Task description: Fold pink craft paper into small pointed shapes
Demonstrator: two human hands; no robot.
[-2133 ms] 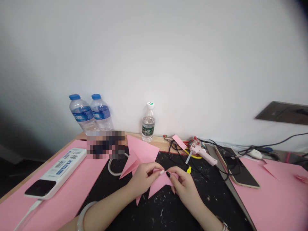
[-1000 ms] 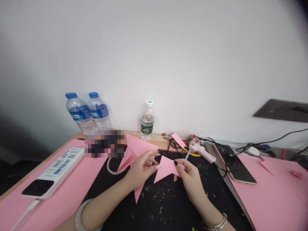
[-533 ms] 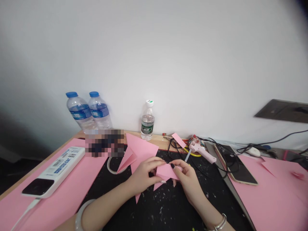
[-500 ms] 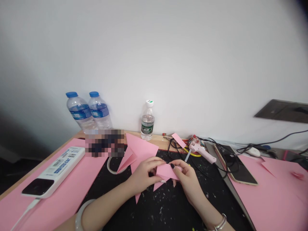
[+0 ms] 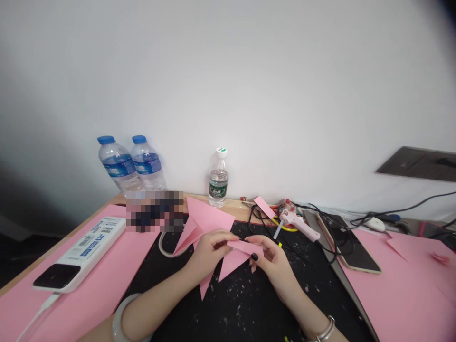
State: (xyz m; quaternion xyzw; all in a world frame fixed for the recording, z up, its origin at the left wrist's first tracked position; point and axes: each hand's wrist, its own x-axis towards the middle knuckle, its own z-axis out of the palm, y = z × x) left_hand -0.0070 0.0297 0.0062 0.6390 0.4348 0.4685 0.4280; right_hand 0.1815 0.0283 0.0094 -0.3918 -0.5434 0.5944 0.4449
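Between my hands, over the black mat (image 5: 228, 313), is a piece of folded pink paper (image 5: 237, 262). My left hand (image 5: 210, 251) pinches its left end, thumb in front and fingers behind. At the right end my right hand (image 5: 271, 256) grips the paper, its dark-nailed thumb pressed on the near side. A narrow flap runs along the top and a pointed part hangs below it. Behind my left hand lies a larger folded pink paper shape (image 5: 210, 217), partly covered by that hand.
Left, a white power bank (image 5: 80, 254) with a cable lies on pink paper. Bottles stand along the wall, including a small water bottle (image 5: 218, 183). A pink glue gun (image 5: 297, 223), wires and a phone (image 5: 351, 244) lie right. More pink sheets (image 5: 409, 285) lie beyond.
The folded paper has tilted in my hands, so its top flap looks narrower and more of the pointed lower part shows. My left hand has moved slightly left; the other things stay put.
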